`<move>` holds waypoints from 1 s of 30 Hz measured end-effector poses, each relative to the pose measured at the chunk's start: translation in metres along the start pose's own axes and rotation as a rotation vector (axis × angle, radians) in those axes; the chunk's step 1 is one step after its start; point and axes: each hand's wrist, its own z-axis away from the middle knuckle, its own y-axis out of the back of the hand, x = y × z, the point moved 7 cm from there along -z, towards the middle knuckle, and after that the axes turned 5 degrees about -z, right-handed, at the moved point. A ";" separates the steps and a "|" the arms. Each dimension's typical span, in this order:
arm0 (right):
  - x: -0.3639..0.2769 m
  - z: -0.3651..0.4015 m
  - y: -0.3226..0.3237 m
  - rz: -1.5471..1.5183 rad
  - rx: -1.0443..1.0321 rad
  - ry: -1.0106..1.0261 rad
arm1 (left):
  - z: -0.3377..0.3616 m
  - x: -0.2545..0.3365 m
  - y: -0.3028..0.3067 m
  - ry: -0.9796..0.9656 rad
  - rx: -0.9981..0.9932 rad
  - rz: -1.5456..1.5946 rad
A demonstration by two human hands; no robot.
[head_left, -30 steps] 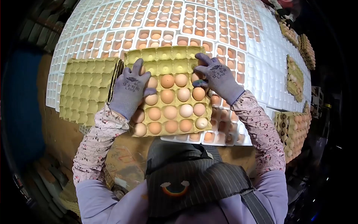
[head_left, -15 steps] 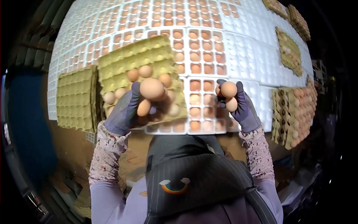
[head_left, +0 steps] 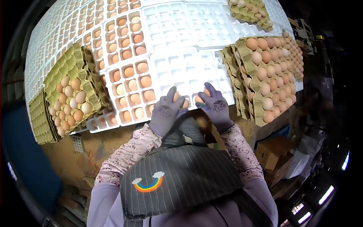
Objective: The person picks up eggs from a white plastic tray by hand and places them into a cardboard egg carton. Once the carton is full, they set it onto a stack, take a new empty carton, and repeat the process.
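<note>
My left hand [head_left: 166, 111] in a grey glove is closed over brown eggs [head_left: 180, 100] at the near edge of the white plastic egg grid [head_left: 189, 49]. Beside it my right hand [head_left: 213, 106], also gloved, holds eggs [head_left: 201, 96] over the same near row of cells. A yellow pulp tray [head_left: 72, 100] partly filled with eggs lies to the left on the grid. Cells left of my hands hold brown eggs [head_left: 132, 85].
A stack of pulp trays full of eggs [head_left: 264, 72] sits at the right, with another egg tray [head_left: 249, 11] farther back. Empty pulp trays [head_left: 38, 117] lie at the far left. Cardboard boxes [head_left: 272, 155] stand below right. My striped apron [head_left: 177, 178] fills the foreground.
Both hands lifted eggs off the yellow tray and carried them right to the near edge of the white grid. The view swung right, so the yellow tray now sits at the left.
</note>
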 end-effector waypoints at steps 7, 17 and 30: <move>0.008 -0.045 -0.020 -0.108 -0.120 0.037 | -0.027 -0.040 0.002 0.243 -0.059 -0.054; -0.012 -0.069 -0.065 -0.680 0.136 0.067 | -0.075 -0.066 0.007 0.073 0.506 0.084; -0.313 -0.229 -0.064 -0.299 0.021 0.817 | 0.179 -0.278 0.269 0.594 0.690 -0.039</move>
